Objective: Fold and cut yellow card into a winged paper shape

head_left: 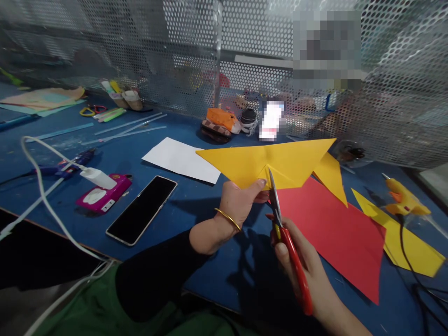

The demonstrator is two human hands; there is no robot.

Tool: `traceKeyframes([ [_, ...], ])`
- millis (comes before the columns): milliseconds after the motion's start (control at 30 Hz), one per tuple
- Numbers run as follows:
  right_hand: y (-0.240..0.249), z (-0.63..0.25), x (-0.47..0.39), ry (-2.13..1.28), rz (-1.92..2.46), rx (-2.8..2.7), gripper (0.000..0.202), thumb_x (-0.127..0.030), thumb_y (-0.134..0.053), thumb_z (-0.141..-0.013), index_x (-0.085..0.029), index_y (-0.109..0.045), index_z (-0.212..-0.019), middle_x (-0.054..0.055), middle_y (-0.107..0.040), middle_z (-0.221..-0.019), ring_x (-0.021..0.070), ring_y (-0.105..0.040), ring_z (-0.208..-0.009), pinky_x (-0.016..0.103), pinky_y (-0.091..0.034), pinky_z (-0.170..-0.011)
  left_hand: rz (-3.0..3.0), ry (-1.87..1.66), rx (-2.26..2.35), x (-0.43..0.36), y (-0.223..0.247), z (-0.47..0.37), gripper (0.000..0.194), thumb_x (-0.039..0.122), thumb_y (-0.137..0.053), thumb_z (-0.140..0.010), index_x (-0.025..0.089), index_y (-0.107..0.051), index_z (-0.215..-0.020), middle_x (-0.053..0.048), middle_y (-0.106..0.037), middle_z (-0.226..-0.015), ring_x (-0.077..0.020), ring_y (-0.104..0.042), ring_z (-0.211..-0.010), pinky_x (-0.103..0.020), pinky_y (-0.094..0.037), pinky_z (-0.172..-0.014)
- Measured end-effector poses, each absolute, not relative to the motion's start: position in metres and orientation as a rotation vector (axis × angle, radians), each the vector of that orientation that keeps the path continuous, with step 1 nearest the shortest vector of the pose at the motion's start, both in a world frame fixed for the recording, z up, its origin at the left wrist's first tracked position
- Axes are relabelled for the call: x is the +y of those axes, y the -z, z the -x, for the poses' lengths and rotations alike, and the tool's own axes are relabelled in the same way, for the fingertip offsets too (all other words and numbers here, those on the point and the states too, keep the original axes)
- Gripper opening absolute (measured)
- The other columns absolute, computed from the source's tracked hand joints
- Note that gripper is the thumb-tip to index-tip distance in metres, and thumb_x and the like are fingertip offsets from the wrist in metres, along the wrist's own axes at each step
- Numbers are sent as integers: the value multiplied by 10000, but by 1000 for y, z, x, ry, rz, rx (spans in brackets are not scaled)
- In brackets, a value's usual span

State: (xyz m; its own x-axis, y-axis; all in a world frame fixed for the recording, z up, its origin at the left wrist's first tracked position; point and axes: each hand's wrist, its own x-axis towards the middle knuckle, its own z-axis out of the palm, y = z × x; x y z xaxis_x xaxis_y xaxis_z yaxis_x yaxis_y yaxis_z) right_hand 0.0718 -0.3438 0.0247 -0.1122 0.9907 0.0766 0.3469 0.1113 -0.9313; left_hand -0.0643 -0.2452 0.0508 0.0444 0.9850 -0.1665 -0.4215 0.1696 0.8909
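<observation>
A folded yellow-orange paper is held above the blue table by my left hand, its thumb pressed on the lower edge. My right hand grips red-handled scissors. The scissors' blades point up at the lower middle of the paper, beside a small folded triangle, close to my left thumb. Below and to the right lies a red sheet. Another yellow-orange piece rests on the red sheet's far edge.
A white sheet, black phone and magenta power socket lie left. A yellow glue gun with a black cable lies right by a yellow sheet. Pouches and a lit phone stand near the mesh wall.
</observation>
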Motion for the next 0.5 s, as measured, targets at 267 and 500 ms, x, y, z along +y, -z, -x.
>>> traceKeyframes([
  [267, -19, -73, -347, -1079, 1397, -1540, 371, -503, -505, -966, -282, -527, -1264, -37, -473, -738, 102, -387, -551, 236, -362, -463, -762, -1260, 959, -247, -52, 63, 72, 188, -694, -786, 177, -729, -725, -12, -725, -666, -130, -677, -568, -233, -571, -566],
  [500, -13, -74, -349, -1094, 1425, -1524, 416, -492, -504, -971, -299, -493, -1339, -31, -502, -783, 94, -392, -556, 232, -365, -458, -776, -1259, 963, -248, -53, 63, 75, 186, -696, -793, 186, -729, -726, -7, -710, -644, -136, -679, -573, -243, -574, -575],
])
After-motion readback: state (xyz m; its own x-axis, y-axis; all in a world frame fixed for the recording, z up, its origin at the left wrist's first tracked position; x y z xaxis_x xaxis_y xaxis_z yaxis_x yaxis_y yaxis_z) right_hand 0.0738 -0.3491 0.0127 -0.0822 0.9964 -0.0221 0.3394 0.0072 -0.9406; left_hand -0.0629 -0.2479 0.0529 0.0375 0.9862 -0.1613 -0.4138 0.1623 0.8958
